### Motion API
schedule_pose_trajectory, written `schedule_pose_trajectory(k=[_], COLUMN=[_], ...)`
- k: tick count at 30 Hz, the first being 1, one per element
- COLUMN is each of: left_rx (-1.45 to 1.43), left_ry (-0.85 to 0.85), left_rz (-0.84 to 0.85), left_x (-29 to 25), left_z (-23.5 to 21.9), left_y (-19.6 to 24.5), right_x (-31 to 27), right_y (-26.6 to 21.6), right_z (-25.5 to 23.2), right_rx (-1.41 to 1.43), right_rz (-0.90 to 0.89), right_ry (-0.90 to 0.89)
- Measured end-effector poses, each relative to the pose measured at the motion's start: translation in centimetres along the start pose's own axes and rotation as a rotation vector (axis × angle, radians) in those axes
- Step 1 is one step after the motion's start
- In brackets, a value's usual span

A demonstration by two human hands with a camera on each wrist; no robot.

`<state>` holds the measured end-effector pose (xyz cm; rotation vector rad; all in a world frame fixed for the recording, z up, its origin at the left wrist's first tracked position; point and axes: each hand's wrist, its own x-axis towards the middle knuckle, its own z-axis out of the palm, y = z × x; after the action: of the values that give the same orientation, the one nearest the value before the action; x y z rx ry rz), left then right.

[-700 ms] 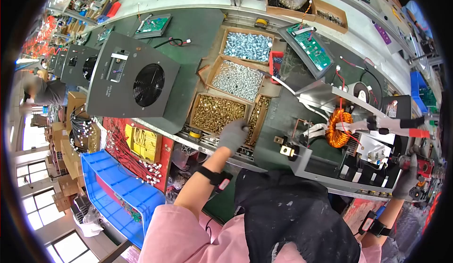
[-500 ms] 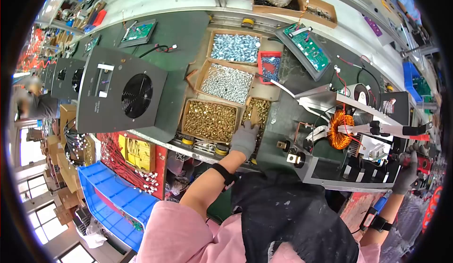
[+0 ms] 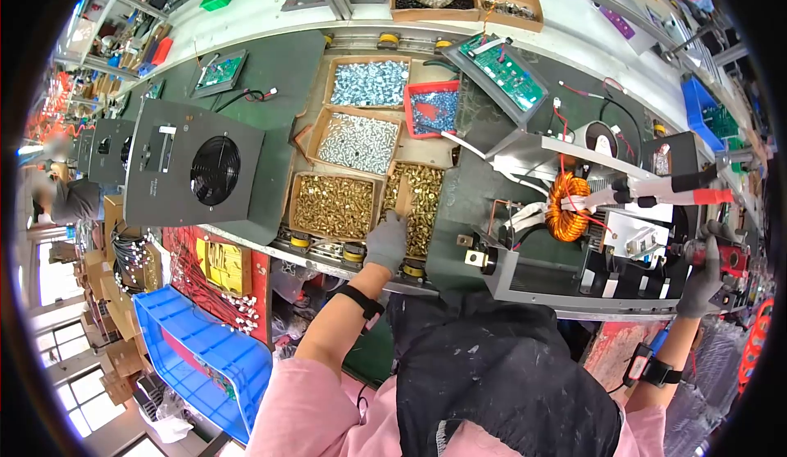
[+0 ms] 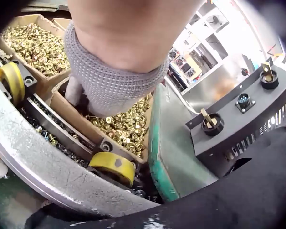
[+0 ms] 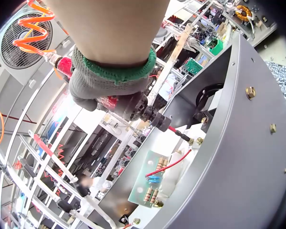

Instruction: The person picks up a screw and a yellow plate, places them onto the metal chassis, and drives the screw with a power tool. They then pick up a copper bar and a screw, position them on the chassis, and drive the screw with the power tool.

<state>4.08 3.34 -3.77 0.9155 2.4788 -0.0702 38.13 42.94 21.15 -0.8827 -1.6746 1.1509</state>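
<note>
My gloved left hand [image 3: 387, 242] reaches into the right-hand cardboard box of brass-coloured screws [image 3: 423, 211]. In the left wrist view the glove [image 4: 117, 88] dips below the box's rim, and the fingertips are hidden, so I cannot tell whether they pinch a screw. My gloved right hand [image 3: 702, 281] grips a red and black air screwdriver [image 3: 730, 264]. In the right wrist view, this screwdriver [image 5: 133, 106] points into an open grey metal housing [image 5: 238, 109], its bit tip right at a brass-coloured screw [image 5: 191, 141]. A copper-wound ring coil [image 3: 567, 206] sits inside the housing.
Beside the left hand are boxes of brass screws [image 3: 332, 204], silver screws [image 3: 357, 143] and bluish screws [image 3: 369, 82], plus a red tray [image 3: 433, 109]. A grey fan housing [image 3: 184, 166] stands left. A circuit board [image 3: 504, 72] lies behind. Thick cables [image 3: 656, 195] cross the open housing.
My left hand has moved from between the two brass-screw boxes into the right-hand one. The head view has shifted, so the bench appears further left. The right hand keeps its grip on the air screwdriver.
</note>
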Motion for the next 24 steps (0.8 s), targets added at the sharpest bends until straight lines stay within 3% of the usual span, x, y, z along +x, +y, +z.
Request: schedule_pose_trajectory(k=[12,15,16,17,18,19,20,21,23,24], left_rx=[0.002,0.015,-0.035,-0.090,-0.315,-0.468,-1.030,-1.380,-1.818,-1.854], left_ry=[0.060,0.114,0.112,0.108,0.203,0.392,0.164,0.056,0.010,-0.023], left_rz=[0.019,0.057,-0.020,-0.093,-0.117,-0.027,-0.186,-0.134,0.042,0.137], left_x=[0.0,0.2,0.4,0.6,-0.3,-0.5,-1.9,-3.8,-6.3,-7.6], left_z=[0.0,-0.5,-0.6,-0.7,-2.3,-2.0,-4.7,-7.8,-11.9,-14.5], left_y=[0.0,0.0,-0.4,-0.7,-0.5,-1.5,-0.6,-0.1,1.9,3.9], right_x=[0.3,0.6,0.8,0.6,0.4,0.2,-0.4,-0.9,-1.6,-1.7], right_y=[0.2,-0.2,-0.3,-0.8,-1.9,-4.5,-6.4,-7.9,-10.2,-10.9], right_z=[-0.7,-0.4,-1.1,-1.4,-1.2,0.0,0.9,1.5,2.7,3.9], right_rx=[0.140,0.112,0.128,0.005,-0.119,0.158,0.195,0.267,0.378,0.396], right_rz=[0.062,0.015,0.029,-0.076,-0.184,-0.160,-0.179,-0.242,-0.350,-0.408], right_ry=[0.045,-0.064,-0.063,-0.048,-0.034,-0.094,0.002,-0.038,-0.192,-0.208])
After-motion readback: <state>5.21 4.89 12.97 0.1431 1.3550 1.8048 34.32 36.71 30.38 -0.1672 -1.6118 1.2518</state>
